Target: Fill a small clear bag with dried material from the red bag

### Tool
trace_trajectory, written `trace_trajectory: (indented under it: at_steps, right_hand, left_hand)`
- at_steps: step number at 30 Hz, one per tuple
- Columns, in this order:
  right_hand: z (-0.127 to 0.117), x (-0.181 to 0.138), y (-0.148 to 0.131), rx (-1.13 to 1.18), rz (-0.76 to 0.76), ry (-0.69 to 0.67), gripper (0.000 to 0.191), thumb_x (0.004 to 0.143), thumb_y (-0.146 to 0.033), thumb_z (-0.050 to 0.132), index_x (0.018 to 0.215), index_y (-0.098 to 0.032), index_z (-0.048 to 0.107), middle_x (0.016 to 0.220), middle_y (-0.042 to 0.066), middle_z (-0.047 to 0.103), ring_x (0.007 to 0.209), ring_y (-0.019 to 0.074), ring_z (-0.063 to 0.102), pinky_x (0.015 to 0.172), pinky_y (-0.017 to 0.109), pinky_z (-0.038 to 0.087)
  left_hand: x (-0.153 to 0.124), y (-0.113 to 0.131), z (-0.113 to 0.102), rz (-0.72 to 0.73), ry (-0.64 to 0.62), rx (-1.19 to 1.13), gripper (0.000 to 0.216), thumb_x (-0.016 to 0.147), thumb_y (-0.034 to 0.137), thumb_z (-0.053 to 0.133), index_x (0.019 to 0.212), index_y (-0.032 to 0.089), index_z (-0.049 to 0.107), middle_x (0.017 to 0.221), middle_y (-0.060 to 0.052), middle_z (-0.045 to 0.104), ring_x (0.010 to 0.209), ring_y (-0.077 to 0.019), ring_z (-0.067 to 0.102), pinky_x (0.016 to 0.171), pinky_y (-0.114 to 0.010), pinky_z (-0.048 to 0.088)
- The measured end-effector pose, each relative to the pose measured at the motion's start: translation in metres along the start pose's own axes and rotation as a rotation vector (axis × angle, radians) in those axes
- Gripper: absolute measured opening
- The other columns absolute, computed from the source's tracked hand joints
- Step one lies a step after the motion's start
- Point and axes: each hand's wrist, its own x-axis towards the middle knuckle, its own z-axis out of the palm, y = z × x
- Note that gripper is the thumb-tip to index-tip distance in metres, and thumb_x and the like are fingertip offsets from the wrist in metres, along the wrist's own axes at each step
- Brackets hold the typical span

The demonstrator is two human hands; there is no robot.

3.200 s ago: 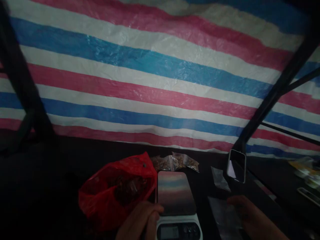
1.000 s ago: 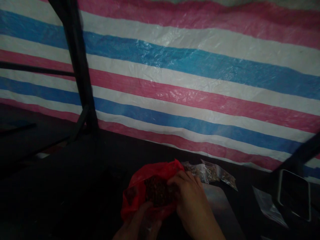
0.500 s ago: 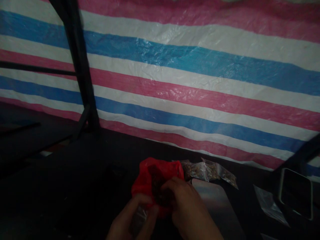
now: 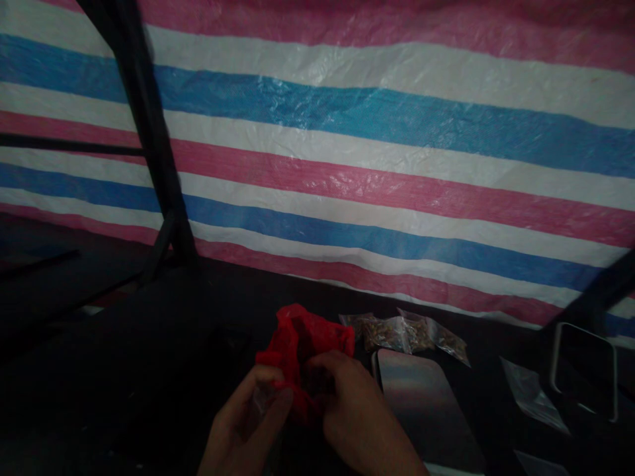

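**Gathering the red bag between two hands**

Standing beside the dark table [image 4: 149,370], I am watching both hands working at the red plastic bag [image 4: 302,337], which is sitting near the table's front edge, just left of the metal platform of the scale [image 4: 421,403]. The right hand [image 4: 357,410] is pressing its curled fingers into the bag's mouth, where something dark is showing; whether it is pinching any of it I cannot tell in this dim light. The left hand [image 4: 243,423] is closing thumb and fingers narrowly on a small clear pouch [image 4: 260,403] just under the bag's lip.

Compared with a second ago, the bag is looking more bunched and upright, its mouth narrower, and the left hand is coming further up into view with the pouch held closer to the opening. A few seconds back the left hand was resting at the scale. To my eye that is putting pouch and bag mouth nearly together, so the contents are within easy reach of the pouch.

Behind the scale, several small filled packets [image 4: 407,334] are lying along the striped tarpaulin [image 4: 347,132]. A phone [image 4: 583,370] is leaning at the right.
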Motion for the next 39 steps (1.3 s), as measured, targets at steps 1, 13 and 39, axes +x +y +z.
trace_trajectory:
  at_steps: [1,13,39]
  right_hand:
    - [-0.001,0.000,0.002,0.041,0.014,0.010,0.058,0.070,0.007,0.054,0.114,-0.022,0.079,0.116,0.005,0.079,0.111,0.0233,0.072,0.096,0.033,0.053]
    - [-0.031,-0.010,-0.016,0.378,-0.013,-0.050,0.041,0.088,-0.008,0.057,0.121,-0.027,0.071,0.129,0.002,0.075,0.123,0.0196,0.069,0.108,0.031,0.051]
    - [-0.027,-0.015,-0.038,-0.182,-0.051,-0.145,0.056,0.081,0.005,0.055,0.119,-0.029,0.076,0.124,0.004,0.073,0.111,0.0215,0.072,0.096,0.031,0.054]
  left_hand:
    - [0.001,0.000,0.000,0.025,-0.008,0.074,0.035,0.085,0.059,0.077,0.088,0.025,0.070,0.083,0.001,0.073,0.081,-0.0197,0.071,0.076,-0.028,0.060]
    - [0.005,-0.018,0.011,0.162,0.029,0.163,0.069,0.089,0.043,0.074,0.152,0.030,0.051,0.120,-0.004,0.076,0.112,-0.0256,0.076,0.101,-0.038,0.061]
    - [0.008,-0.041,0.001,0.411,0.057,0.418,0.060,0.094,0.025,0.058,0.153,0.037,0.057,0.120,-0.012,0.069,0.112,-0.0305,0.066,0.094,-0.049,0.062]
